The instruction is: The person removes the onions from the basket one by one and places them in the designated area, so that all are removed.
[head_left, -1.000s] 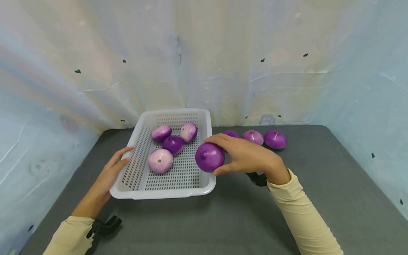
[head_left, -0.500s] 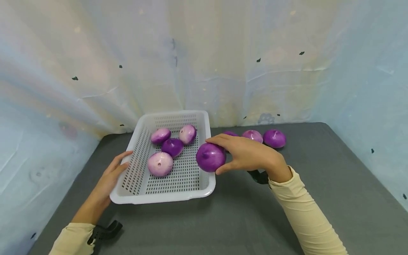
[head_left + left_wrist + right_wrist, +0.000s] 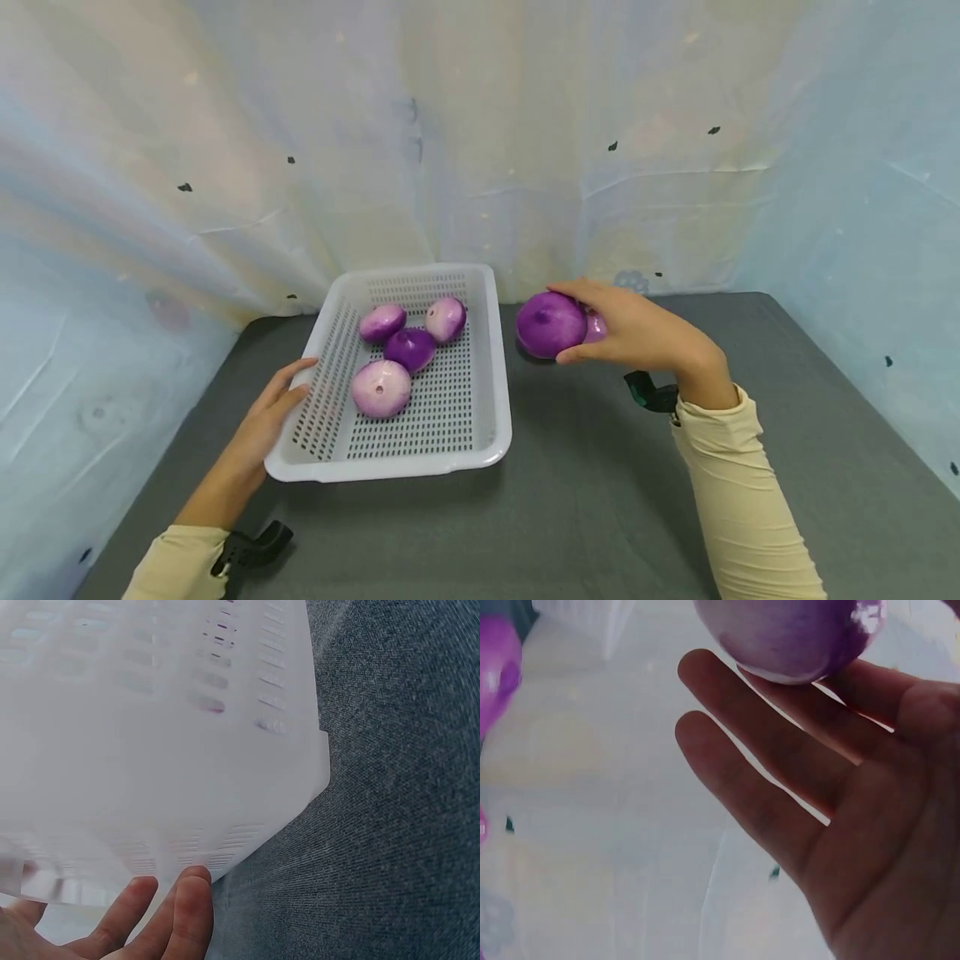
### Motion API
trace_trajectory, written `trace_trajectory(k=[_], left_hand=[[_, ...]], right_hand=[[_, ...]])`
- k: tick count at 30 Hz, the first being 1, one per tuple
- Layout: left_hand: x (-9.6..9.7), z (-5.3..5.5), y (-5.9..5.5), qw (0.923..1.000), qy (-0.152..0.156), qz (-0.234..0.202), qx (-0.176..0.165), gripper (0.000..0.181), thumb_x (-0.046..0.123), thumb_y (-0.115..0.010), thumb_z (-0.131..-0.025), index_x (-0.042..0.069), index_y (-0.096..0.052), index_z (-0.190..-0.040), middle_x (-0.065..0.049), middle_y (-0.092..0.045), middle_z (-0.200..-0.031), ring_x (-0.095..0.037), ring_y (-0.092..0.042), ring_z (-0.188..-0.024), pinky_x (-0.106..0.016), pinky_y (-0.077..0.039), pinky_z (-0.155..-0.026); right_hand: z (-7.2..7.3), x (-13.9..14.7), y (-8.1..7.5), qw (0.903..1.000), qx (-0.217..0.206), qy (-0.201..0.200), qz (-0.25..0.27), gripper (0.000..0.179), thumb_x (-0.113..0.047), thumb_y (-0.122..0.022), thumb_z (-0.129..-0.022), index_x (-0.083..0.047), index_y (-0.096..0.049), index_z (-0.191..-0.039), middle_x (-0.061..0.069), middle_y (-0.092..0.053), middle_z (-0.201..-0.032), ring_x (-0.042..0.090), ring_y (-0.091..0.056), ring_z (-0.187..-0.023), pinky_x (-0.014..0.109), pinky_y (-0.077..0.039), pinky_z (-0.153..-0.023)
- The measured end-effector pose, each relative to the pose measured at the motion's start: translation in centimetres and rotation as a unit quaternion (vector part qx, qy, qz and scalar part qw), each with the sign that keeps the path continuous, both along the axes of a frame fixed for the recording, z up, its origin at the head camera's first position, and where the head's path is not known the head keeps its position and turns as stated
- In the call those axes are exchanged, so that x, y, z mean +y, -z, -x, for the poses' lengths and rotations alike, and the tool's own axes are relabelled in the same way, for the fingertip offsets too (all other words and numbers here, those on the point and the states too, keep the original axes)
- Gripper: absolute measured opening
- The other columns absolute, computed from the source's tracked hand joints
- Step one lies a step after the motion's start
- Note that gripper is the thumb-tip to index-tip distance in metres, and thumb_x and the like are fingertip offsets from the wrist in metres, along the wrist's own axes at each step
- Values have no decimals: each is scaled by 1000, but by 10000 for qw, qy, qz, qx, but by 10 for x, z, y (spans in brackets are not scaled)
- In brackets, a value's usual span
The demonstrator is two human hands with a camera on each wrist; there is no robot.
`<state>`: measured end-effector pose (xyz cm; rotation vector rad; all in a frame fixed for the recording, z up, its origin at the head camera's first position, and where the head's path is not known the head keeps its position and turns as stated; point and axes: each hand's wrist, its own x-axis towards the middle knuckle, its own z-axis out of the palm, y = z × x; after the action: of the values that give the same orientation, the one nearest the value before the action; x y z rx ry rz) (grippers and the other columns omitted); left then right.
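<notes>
In the head view my right hand (image 3: 645, 329) grips a glossy purple onion (image 3: 551, 325) from its right side, thumb at the front and fingers behind, over the table just right of the basket. The same onion (image 3: 791, 630) fills the top of the right wrist view, where two fingers extend clear of it. My left hand (image 3: 258, 425) holds the left rim of a white perforated plastic basket (image 3: 500, 383). Fingertips (image 3: 193, 900) show against the basket's outside in the left wrist view. Inside the basket lie several onions, among them a pale one (image 3: 381, 389) and a dark purple one (image 3: 410, 349).
Part of a pinkish onion (image 3: 596, 327) shows behind the held onion; my right hand blocks the table beyond. The dark grey tabletop (image 3: 525, 533) extends to the front and right. A pale patterned curtain (image 3: 480, 150) hangs along the back and sides.
My right hand has moved right and back with the purple onion, away from the basket's right rim, now covering other onions behind. My left hand stays at the left rim.
</notes>
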<state>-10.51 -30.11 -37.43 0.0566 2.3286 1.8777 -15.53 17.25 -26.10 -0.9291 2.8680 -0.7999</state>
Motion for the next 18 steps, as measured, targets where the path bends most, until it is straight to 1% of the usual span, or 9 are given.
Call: trace_trajectory(k=[1, 3, 6, 8, 10, 14, 18], left_hand=[[0, 0, -1, 10000, -20, 9, -17, 50, 42, -38, -107, 32, -25, -154, 1, -49, -129, -7, -68, -97, -35, -59, -73], [0, -1, -2, 10000, -30, -9, -59, 51, 42, -38, -107, 31, -24, -155, -2, -47, -132, -7, -68, -98, -36, -59, -74], [1, -1, -3, 9999, -27, -67, -110, 51, 42, -38, -107, 31, -24, -155, -11, -41, -140, -6, -68, -99, -35, -59, -75], [2, -1, -3, 9999, -20, -91, -118, 51, 42, -37, -107, 31, -23, -155, -18, -36, -145, -6, -67, -99, -35, -59, -76], [3, -2, -4, 9998, -38, -106, -150, 51, 43, -37, -107, 32, -23, -155, -21, -32, -149, -5, -67, -100, -35, -58, -76], [3, -2, -3, 9996, -65, -92, -252, 53, 45, -37, -107, 33, -22, -156, -23, -27, -155, -4, -65, -101, -37, -59, -76], [1, 0, -3, 9996, -48, -140, -251, 51, 43, -37, -107, 33, -22, -155, -23, -27, -155, -5, -66, -101, -37, -59, -76]], right_hand=[[1, 5, -1, 9999, -55, 109, 41, 85, -45, -83, -79, -21, -42, -149, -2, -52, -141, 19, -56, -120, 44, -51, -98], [3, 13, -4, 9993, -147, 321, 77, 87, -46, -82, -80, -20, -40, -151, 2, -51, -143, 21, -56, -120, 44, -52, -96], [4, 24, -6, 9978, -253, 594, 143, 88, -49, -80, -80, -21, -37, -153, 4, -48, -146, 24, -57, -120, 46, -52, -94], [6, 30, -7, 9970, -242, 707, 194, 89, -49, -80, -80, -22, -37, -153, 4, -46, -147, 24, -56, -120, 47, -52, -94], [7, 35, -7, 9965, -216, 769, 249, 89, -47, -81, -80, -22, -36, -153, 5, -46, -148, 24, -57, -120, 47, -52, -94], [9, 43, -6, 9956, -254, 827, 368, 89, -46, -81, -81, -20, -36, -153, 5, -46, -147, 26, -58, -121, 46, -52, -93], [11, 51, -6, 9935, -373, 1005, 389, 90, -47, -80, -81, -19, -35, -154, 6, -45, -148, 27, -56, -122, 48, -52, -93]])
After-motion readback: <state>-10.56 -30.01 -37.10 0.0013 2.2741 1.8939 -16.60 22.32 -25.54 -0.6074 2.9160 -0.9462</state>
